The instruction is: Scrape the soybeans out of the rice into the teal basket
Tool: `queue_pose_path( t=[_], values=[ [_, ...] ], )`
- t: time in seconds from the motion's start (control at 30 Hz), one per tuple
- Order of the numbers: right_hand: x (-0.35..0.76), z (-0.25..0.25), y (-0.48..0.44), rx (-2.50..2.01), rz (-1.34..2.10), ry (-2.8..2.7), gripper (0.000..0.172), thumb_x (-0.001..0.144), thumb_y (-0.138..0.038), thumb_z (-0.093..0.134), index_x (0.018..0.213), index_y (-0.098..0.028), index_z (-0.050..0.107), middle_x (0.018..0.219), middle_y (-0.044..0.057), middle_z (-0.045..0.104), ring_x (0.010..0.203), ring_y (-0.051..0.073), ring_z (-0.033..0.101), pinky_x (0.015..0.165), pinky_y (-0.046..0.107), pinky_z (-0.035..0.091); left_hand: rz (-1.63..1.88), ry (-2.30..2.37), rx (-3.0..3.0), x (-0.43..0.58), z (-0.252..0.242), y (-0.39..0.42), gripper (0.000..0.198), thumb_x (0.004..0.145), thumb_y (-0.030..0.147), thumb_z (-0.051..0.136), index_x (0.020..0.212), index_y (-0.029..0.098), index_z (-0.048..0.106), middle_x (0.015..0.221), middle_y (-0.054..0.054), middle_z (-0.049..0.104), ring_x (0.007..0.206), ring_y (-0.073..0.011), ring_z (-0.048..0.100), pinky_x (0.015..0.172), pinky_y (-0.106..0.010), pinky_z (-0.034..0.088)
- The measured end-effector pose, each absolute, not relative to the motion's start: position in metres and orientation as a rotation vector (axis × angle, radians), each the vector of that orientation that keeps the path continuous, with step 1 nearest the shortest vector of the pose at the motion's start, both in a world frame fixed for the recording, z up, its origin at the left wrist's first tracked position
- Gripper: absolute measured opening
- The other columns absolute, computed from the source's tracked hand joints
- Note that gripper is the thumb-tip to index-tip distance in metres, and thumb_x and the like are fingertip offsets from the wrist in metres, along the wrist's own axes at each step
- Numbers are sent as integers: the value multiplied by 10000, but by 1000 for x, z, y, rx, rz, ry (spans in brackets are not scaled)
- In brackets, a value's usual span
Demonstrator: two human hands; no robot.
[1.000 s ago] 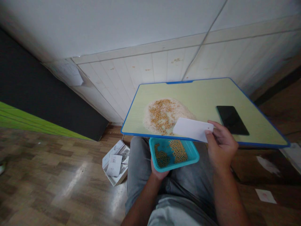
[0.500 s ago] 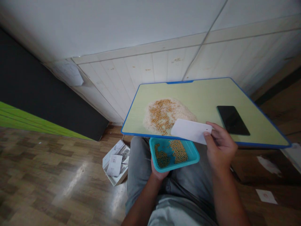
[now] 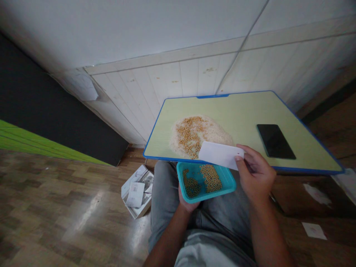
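My left hand grips the near left side of a teal plastic tray below the table's front edge, its fingers partly hidden under the tray. Two patches of soybeans lie on the tray's bottom. Pinched by one end between thumb and fingers of my right hand is a flat white plastic scraper with a small hole near the grip. Its far end is at the near edge of a spread of white rice, which has more soybeans scattered over its left part.
The pale green table has a raised blue rim and stands against a panelled wall. A dark tablet or phone lies on its right side. On the floor at left sits an open white box with papers inside.
My right hand and the scraper have shifted slightly left, toward the soybeans at the table's front edge. The tray and my left hand have stayed in place.
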State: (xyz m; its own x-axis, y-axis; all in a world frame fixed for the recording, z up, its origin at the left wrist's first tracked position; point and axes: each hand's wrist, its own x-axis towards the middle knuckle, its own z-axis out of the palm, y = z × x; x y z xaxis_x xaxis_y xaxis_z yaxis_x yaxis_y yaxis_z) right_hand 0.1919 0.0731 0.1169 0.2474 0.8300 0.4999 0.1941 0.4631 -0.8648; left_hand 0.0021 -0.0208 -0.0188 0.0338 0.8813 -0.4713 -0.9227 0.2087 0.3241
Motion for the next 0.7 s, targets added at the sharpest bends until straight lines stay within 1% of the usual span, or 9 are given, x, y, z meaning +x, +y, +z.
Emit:
queue_pose_path(
  t=[0.2,0.33,0.4,0.5,0.6,0.7],
  values=[
    [205,122,77,-1086,533,-1219,280,950,-327,890,1216,-248,929,999,59,934,835,239,889,726,319,716,1392,645,-6,-2,-12,-25,399,1054,605,735,1242,299,910,1391,-86,919,1614,-439,632,1409,-690,436],
    [209,122,83,-1141,481,-1117,315,898,-383,911,1175,-234,926,978,71,932,829,257,881,733,350,720,1383,636,-16,-3,-16,-28,350,1022,594,780,1200,326,919,1400,-63,920,1604,-415,656,1411,-645,457],
    [208,122,84,-1160,459,-1076,343,882,-408,917,1170,-222,921,973,80,930,834,269,880,744,372,728,1388,642,-31,-3,-20,-29,361,1034,586,763,1223,318,914,1367,-64,929,1578,-397,682,1408,-629,461],
    [202,122,83,-1149,465,-1058,367,892,-439,917,1181,-214,910,1001,93,933,866,282,886,798,415,750,1396,666,-42,-3,-21,-29,417,1079,598,688,1257,288,902,1329,-74,936,1554,-385,698,1414,-638,446],
    [195,121,80,-1112,501,-1088,356,918,-450,915,1188,-218,902,1030,98,933,881,288,892,827,445,763,1393,673,-67,-3,-16,-27,420,1092,608,667,1169,273,907,1332,-79,936,1573,-399,675,1421,-644,434],
    [190,121,78,-1078,546,-1133,316,941,-428,902,1185,-227,901,1024,92,931,873,284,894,799,426,762,1386,657,-69,-3,-10,-25,389,1074,611,699,1088,284,908,1384,-75,924,1628,-426,623,1429,-654,424]
  ],
)
